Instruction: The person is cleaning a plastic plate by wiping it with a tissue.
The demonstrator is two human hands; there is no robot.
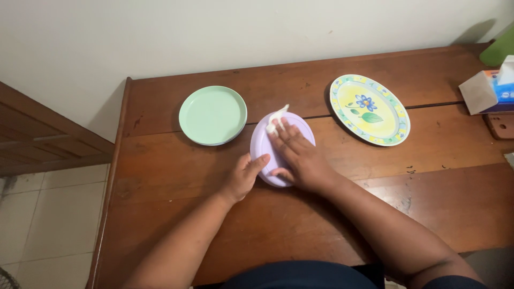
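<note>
Pressing a white tissue (277,120) flat against the lilac plate (267,144), the right hand (297,155) lies on top with fingers spread toward eleven o'clock. The left hand (243,176) steadies the plate's rim at seven o'clock, thumb against the edge. The plate sits mid-table (439,203), between a green plate (212,115) and a flowered oval platter (369,109).
</note>
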